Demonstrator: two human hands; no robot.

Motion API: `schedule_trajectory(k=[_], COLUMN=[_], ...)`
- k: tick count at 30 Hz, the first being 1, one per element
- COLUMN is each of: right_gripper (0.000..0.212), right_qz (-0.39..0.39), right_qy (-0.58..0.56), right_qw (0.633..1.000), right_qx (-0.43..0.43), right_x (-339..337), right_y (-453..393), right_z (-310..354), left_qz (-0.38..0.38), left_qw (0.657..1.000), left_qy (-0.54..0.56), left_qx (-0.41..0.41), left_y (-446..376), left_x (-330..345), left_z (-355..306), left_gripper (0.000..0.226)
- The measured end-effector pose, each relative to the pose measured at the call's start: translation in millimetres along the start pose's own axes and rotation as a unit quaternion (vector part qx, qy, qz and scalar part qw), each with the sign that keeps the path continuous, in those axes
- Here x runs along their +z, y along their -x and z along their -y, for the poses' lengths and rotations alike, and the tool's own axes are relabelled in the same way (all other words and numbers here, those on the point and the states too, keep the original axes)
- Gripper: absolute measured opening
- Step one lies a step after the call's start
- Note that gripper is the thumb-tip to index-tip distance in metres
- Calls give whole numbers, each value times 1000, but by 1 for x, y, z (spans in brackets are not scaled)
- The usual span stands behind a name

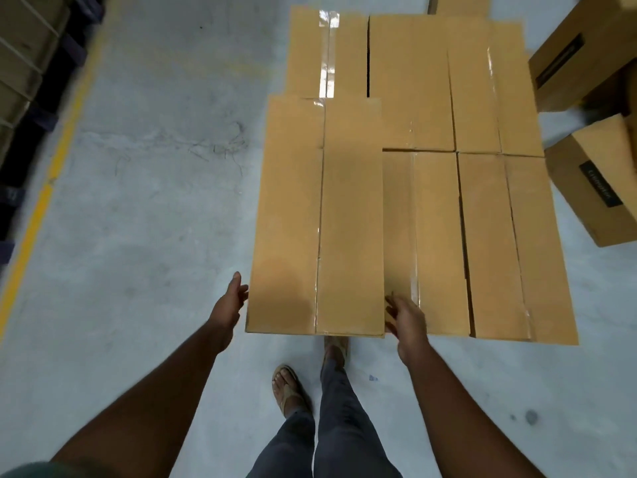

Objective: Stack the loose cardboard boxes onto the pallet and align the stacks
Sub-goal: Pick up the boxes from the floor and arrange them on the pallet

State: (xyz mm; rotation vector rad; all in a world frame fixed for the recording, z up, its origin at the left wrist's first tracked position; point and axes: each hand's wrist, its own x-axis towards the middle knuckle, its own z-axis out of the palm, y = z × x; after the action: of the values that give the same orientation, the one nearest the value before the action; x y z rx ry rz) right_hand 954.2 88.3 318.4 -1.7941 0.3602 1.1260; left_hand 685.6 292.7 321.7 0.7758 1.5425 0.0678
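A long taped cardboard box lies on top of the stack at its near left corner, one layer higher than the rest. My left hand is beside its left near edge with fingers straight, touching or just off the side. My right hand is at its right near corner with fingers spread against the side. Several more long boxes lie flat side by side in the lower layer to the right and behind. The pallet itself is hidden under them.
Two loose boxes with dark labels lie tilted on the floor at the right, one near and one farther back. Shelving with dark pallets runs along the left behind a yellow floor line. My feet stand just in front of the stack.
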Motion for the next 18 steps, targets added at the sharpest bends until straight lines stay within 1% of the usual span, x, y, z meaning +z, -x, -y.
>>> schedule_trajectory(k=[1, 2, 4, 6, 8, 11, 16, 18], right_gripper=[17, 15, 16, 22, 22, 16, 16, 18], right_qz=[-32, -45, -46, -24, -1, 16, 44, 56], right_qy=[11, 23, 12, 7, -11, -25, -19, -28], right_qw=[998, 996, 990, 987, 983, 981, 979, 979], right_qx=[-43, -78, -130, -162, -182, -194, -198, -193], right_x=[-6, -13, -23, -26, -28, -40, -103, -144], right_y=[12, 24, 50, 76, 103, 137, 161, 159], right_z=[6, 10, 12, 13, 16, 10, 3, 5], left_qz=[-28, -63, -115, -128, -115, -64, 13, 78], left_qw=[999, 996, 979, 955, 934, 912, 896, 888], left_qy=[-5, -20, -44, -69, -91, -111, -120, -166], left_qx=[24, 59, 164, 258, 325, 389, 428, 420], left_y=[12, 26, 55, 85, 113, 150, 198, 213], left_x=[-5, -9, -13, -7, 7, 37, 93, 121], left_z=[-1, -5, -5, -7, -7, -7, 0, 6], left_gripper=[68, 60, 43, 30, 27, 28, 24, 26])
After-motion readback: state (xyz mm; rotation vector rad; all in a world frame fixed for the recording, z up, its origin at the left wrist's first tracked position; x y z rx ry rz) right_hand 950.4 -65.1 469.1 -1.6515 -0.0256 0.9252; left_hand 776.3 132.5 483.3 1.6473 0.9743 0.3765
